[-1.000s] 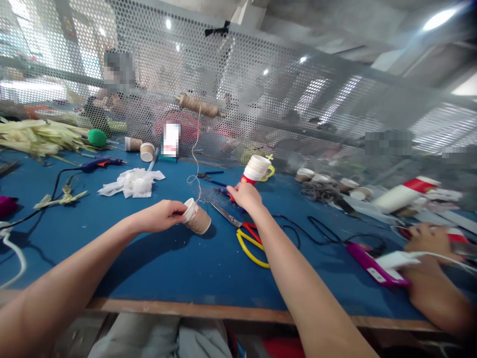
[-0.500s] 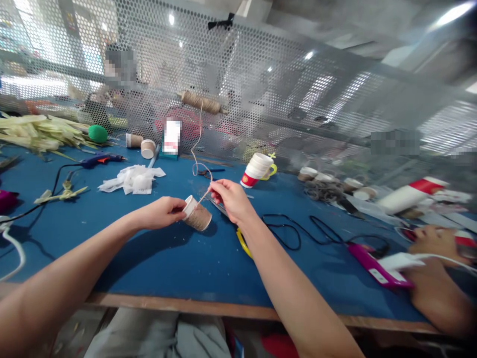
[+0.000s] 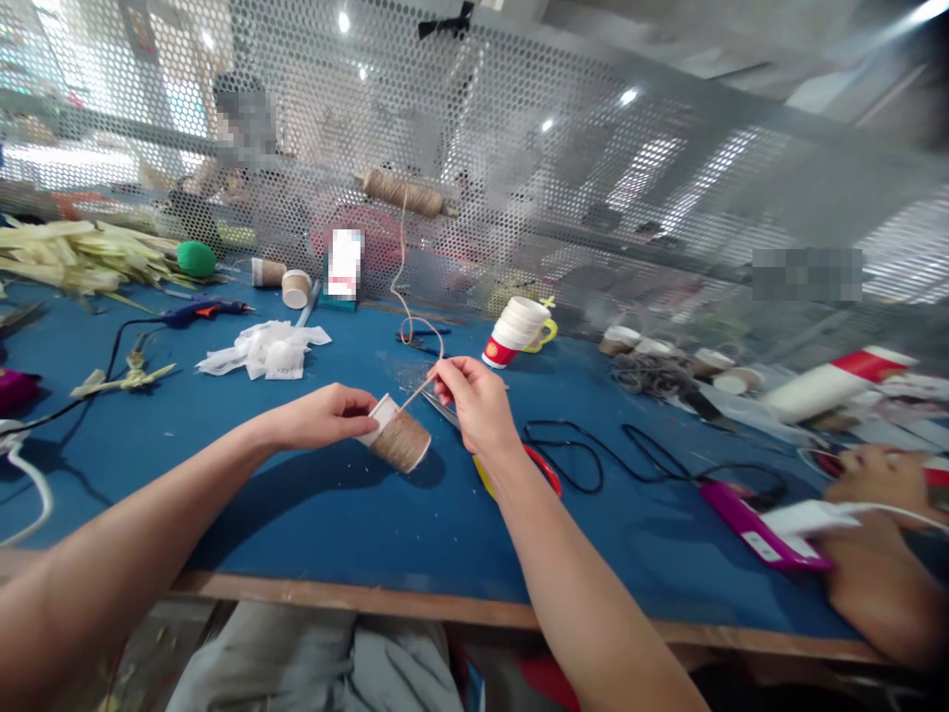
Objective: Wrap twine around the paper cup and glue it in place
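My left hand [image 3: 342,413] is closed on the white rim end of a paper cup [image 3: 401,439], which tilts over the blue tabletop. Brown twine covers most of the cup's side, leaving a white band near the rim. Between the thumb and fingers of my right hand [image 3: 475,396] a strand of twine [image 3: 421,390] is pinched, running taut to the cup. From there the strand loops back and up to a spool of twine [image 3: 404,193] on the mesh panel. Scissors [image 3: 485,477] with yellow and red handles lie partly hidden under my right forearm.
Stacked paper cups [image 3: 511,331] stand behind my right hand. White crumpled material [image 3: 265,351], a blue glue gun [image 3: 204,311] and twine-wrapped cups [image 3: 297,288] lie to the left. A purple power strip [image 3: 763,529] and another person's hand [image 3: 875,480] are at the right.
Both hands and the cup have shifted slightly right in view, and the cup leans a little more. The red scissor handle now shows beside my right forearm.
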{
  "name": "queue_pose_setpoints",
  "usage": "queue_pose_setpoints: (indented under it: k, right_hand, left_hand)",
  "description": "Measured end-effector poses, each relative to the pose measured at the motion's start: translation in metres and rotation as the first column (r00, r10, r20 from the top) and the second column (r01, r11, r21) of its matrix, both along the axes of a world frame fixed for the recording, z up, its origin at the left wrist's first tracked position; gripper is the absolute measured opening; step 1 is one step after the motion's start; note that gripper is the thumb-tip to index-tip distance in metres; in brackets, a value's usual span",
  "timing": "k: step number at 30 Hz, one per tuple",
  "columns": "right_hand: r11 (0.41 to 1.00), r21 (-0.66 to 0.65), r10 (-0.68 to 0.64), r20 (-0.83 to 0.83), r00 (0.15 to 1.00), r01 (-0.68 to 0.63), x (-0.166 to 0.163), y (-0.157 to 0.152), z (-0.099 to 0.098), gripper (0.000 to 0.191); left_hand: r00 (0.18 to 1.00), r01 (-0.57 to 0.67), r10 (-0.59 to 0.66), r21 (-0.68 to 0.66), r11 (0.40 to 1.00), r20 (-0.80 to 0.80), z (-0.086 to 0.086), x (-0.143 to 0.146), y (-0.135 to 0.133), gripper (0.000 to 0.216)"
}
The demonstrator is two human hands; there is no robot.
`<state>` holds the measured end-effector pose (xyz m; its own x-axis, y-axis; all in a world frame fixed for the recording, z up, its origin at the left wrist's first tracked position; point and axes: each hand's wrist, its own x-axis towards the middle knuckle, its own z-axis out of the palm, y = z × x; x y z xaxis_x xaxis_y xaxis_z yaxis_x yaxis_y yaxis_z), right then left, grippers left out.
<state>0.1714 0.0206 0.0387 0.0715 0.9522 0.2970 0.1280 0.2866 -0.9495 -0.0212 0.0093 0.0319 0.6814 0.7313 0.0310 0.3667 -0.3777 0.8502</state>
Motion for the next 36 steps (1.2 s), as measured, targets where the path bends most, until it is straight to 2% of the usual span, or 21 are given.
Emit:
queue_pose_setpoints:
  k: [7, 12, 36]
  right_hand:
    - [0.999, 0.001, -0.035, 0.03, 0.999, 0.035, 0.001, 0.0, -0.001, 0.016]
    - [0.998, -0.039, -0.053, 0.061, 0.997, 0.055, 0.002, 0.002, -0.006, 0.015]
    - [0.998, -0.065, 0.0, 0.185, 0.983, 0.013, -0.001, 0.001, -0.013, 0.017]
  left_hand:
    - [0.999, 0.006, -0.004, -0.043, 0.999, 0.033, 0.001, 0.0, -0.001, 0.026]
    - [0.996, 0.055, -0.051, -0.05, 0.997, 0.073, 0.004, -0.001, -0.003, 0.026]
    - [0.987, 0.144, -0.147, 0.062, 0.988, 0.06, 0.011, -0.001, -0.01, 0.022]
